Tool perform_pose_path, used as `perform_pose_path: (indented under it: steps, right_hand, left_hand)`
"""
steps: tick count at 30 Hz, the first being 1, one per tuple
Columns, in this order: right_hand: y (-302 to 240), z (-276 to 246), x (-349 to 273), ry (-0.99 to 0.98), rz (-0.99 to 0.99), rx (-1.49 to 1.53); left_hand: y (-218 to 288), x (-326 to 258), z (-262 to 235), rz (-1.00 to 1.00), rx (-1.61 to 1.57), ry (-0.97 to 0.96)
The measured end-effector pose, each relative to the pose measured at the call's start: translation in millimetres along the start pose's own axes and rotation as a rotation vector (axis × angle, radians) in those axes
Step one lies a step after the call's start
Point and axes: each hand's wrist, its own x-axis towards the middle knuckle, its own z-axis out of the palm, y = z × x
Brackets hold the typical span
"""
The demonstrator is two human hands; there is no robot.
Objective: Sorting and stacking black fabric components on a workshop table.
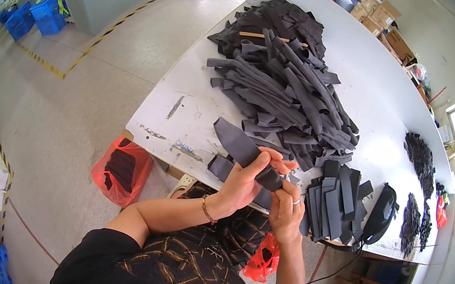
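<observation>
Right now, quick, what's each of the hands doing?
Left hand: closed around a dark grey fabric strip.
Right hand: fingers pinching the lower end of the same strip.

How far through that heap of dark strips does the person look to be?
Looks early. Done: a small neat stack of dark strips lies at the table edge by the right hand. In hand: one dark strip, held by both the left hand and the right. Left: the big loose heap behind, far larger than the stack.

Left hand [245, 183] and right hand [286, 209] pinching a dark strip [239, 144], big strip pile [288, 92] on white table [186, 100]
</observation>
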Motion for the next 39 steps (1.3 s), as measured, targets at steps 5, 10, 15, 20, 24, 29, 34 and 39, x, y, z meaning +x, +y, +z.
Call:
perform_pose_path:
  steps: [5,10,15,20,24,29,34,39]
  right_hand:
    - [-1,5,4,-0.014,-0.014,0.032]
    - [-5,6,8,-0.041,-0.007,0.026]
    - [-2,6,2,-0.07,0.001,-0.081]
    - [-2,-4,-4,-0.045,-0.018,-0.139]
    - [-5,-9,-4,-0.043,-0.06,-0.157]
    - [-8,-11,-3,-0.032,-0.066,-0.152]
    - [-7,-12,-6,-0.024,-0.064,-0.164]
    - [-9,-8,-4,0.016,0.246,-0.067]
  left_hand:
    - [0,-4,2,-0.029,-0.03,-0.005]
    - [-3,-6,-1,-0.05,-0.033,0.005]
    - [10,4,-2,-0.111,0.1,0.073]
    - [45,3,-52,0.067,0.239,0.236]
    - [50,1,-52,0.112,0.324,0.251]
    - [56,-3,-47,0.137,0.377,0.169]
    - [55,-3,-46,0.138,0.352,0.126]
    - [50,-1,-43,0.123,0.404,0.249]
